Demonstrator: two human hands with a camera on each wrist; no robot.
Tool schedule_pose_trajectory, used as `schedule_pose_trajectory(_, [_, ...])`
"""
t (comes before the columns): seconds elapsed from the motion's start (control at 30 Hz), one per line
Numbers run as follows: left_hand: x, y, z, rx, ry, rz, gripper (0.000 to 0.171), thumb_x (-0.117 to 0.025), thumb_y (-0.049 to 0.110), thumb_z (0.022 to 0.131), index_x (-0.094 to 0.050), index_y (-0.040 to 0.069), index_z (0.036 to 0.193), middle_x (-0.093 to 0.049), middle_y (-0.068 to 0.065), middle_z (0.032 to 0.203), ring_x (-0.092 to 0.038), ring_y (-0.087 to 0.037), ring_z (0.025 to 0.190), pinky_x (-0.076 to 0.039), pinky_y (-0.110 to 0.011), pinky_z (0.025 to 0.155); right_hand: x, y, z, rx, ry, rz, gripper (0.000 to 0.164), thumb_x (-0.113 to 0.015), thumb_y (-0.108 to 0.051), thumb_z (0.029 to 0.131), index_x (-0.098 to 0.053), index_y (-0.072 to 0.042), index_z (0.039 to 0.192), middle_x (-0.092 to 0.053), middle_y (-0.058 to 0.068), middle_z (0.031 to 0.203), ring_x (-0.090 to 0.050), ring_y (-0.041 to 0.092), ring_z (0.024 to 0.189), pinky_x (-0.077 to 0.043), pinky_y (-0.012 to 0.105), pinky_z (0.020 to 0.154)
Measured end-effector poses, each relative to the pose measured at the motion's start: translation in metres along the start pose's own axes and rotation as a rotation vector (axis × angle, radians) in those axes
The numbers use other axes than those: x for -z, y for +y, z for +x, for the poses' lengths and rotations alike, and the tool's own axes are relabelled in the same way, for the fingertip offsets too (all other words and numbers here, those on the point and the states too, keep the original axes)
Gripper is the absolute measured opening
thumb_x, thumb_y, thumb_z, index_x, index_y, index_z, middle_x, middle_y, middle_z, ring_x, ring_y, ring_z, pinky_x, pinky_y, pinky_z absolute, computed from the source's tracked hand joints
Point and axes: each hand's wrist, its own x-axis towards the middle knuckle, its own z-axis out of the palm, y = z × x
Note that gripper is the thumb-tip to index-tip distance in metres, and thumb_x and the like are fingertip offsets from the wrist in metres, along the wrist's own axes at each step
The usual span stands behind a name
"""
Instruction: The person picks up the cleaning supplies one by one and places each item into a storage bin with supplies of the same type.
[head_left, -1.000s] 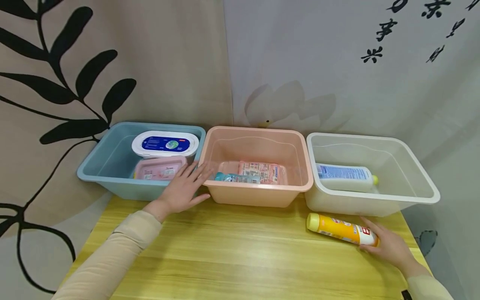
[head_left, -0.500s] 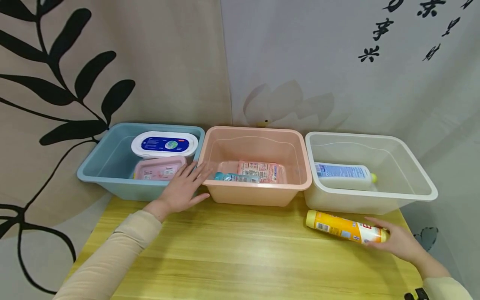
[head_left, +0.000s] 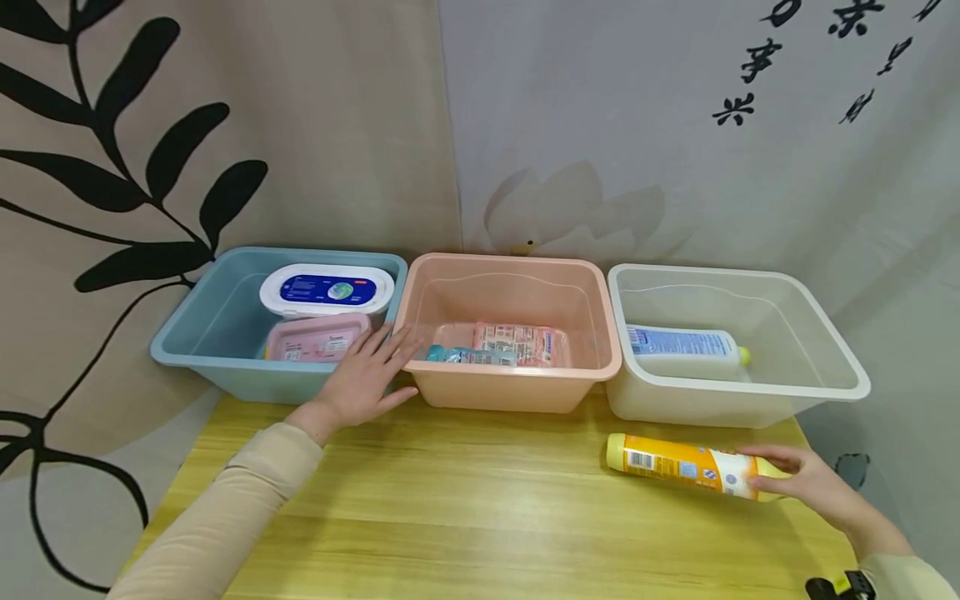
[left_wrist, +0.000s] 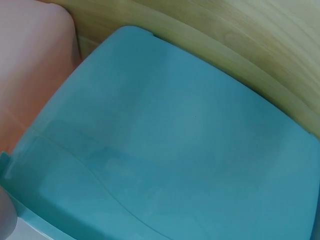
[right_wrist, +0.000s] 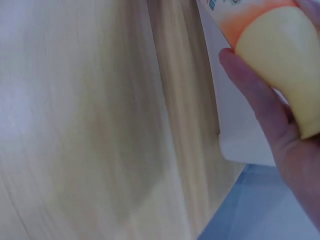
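My right hand (head_left: pixel 813 483) grips one end of a yellow-and-orange bottle (head_left: pixel 678 464) lying on its side just in front of the white bin. In the right wrist view the thumb lies along the bottle's pale yellow end (right_wrist: pixel 280 50). With fingers extended, my left hand (head_left: pixel 360 383) rests at the neighbouring rims of the blue bin (head_left: pixel 247 367) and the pink bin (head_left: pixel 510 392). The left wrist view mostly holds the outer wall of the blue bin (left_wrist: pixel 190 130). Whether the bottle touches the table is hard to tell.
A white-lidded pack (head_left: pixel 327 289) and a pink pack (head_left: pixel 318 337) sit in the blue bin. Inside the pink bin are a pink packet (head_left: pixel 517 343) and a blue tube (head_left: pixel 472 357). A white bottle (head_left: pixel 686 354) lies in the white bin (head_left: pixel 750 400). Wooden table (head_left: pixel 480 500) extends in front.
My right hand has shifted slightly right, and the bottle in its grip has rolled so that its barcode faces up. The left hand has stayed in place.
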Motion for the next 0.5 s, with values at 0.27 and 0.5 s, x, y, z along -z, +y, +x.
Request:
schedule_pose_trajectory(0.27, [-0.002, 0.001, 0.001, -0.009, 0.021, -0.004, 0.071, -0.047, 0.053, 0.091, -0.026, 0.017, 0.149, -0.025, -0.01, 0.155, -0.023, -0.038, 0.141, -0.019, -0.054, 0.114, -0.002, 0.021, -0.012, 0.038, -0.015, 0.278, 0.043, -0.052, -0.001, 0.093, -0.064, -0.034, 0.117, -0.059, -0.029, 0.104, -0.061, 0.002, 0.081, -0.052, 0.027, 0.064])
schedule_pose_trajectory(0.5, [-0.003, -0.001, 0.0, 0.0, 0.017, -0.007, 0.072, -0.049, 0.052, 0.091, -0.023, 0.019, 0.15, -0.024, -0.01, 0.155, -0.023, -0.039, 0.141, -0.018, -0.054, 0.114, -0.001, 0.027, -0.014, 0.272, -0.096, 0.636, 0.052, -0.04, 0.014, 0.092, -0.063, -0.022, 0.122, -0.063, -0.015, 0.117, -0.063, 0.005, 0.091, -0.055, 0.022, 0.07])
